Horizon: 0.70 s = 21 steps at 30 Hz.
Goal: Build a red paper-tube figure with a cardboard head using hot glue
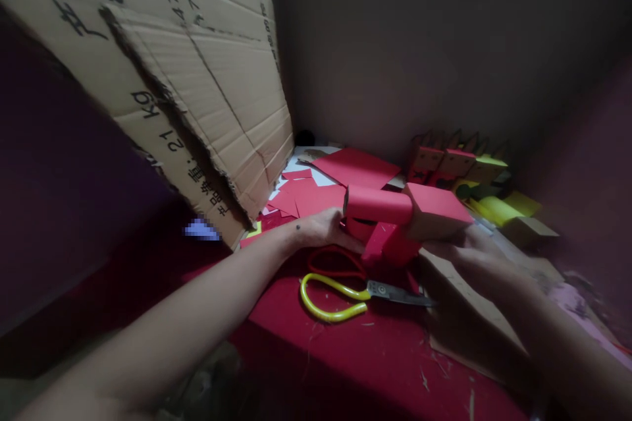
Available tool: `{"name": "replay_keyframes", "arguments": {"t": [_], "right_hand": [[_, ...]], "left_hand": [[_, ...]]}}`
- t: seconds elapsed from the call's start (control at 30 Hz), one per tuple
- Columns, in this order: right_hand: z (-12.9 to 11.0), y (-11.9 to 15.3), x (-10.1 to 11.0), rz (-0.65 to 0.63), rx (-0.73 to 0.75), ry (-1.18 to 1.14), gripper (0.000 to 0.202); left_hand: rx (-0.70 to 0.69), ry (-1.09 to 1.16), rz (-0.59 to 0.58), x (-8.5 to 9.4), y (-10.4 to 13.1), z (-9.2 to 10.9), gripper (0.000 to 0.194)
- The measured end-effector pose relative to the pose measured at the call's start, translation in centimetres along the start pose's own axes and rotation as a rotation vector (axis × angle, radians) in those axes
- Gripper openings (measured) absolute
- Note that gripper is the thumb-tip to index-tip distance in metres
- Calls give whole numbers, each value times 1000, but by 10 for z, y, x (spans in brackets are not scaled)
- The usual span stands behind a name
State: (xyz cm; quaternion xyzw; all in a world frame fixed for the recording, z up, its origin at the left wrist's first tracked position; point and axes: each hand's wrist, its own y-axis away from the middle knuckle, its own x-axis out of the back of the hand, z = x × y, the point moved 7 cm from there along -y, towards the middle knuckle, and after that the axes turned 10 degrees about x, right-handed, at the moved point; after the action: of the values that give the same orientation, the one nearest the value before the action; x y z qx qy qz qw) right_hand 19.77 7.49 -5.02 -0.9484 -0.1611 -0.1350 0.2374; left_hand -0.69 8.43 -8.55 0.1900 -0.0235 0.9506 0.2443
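A red paper-covered model (437,205), made of a box part and a rolled tube, is held between my two hands above the red table surface (316,355). My left hand (328,228) is at its tube end, with the fingers partly behind the red paper. From the right, my right hand (457,250) grips the box part from below, its fingers partly hidden. Just below the model lie scissors (382,290) with yellow handles, beside a red-handled loop (336,261).
Tall cardboard (232,91) stands at the left. Red paper sheets (355,167) lie behind the hands. Finished-looking red and yellow paper pieces (457,161) stand at the back right, near a yellow roll (501,209). A cardboard piece (474,309) lies under my right arm.
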Motion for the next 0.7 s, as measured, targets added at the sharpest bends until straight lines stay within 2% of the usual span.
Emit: {"name": "replay_keyframes", "arguments": {"t": [0.2,0.43,0.57,0.7], "right_hand": [[7,2,1,41,-1,4,38],[-3,3,-9,41,-2,-121,46],[4,5,-5,84,-20,-133,39],[13,4,3,162,-19,-155,30]], "left_hand": [[-30,28,-31,0,-2,-3,65],[-66,45,-65,-4,-5,-5,49],[-46,43,-108,-6,-5,-5,36],[-12,98,-127,-6,-4,-4,38]]}}
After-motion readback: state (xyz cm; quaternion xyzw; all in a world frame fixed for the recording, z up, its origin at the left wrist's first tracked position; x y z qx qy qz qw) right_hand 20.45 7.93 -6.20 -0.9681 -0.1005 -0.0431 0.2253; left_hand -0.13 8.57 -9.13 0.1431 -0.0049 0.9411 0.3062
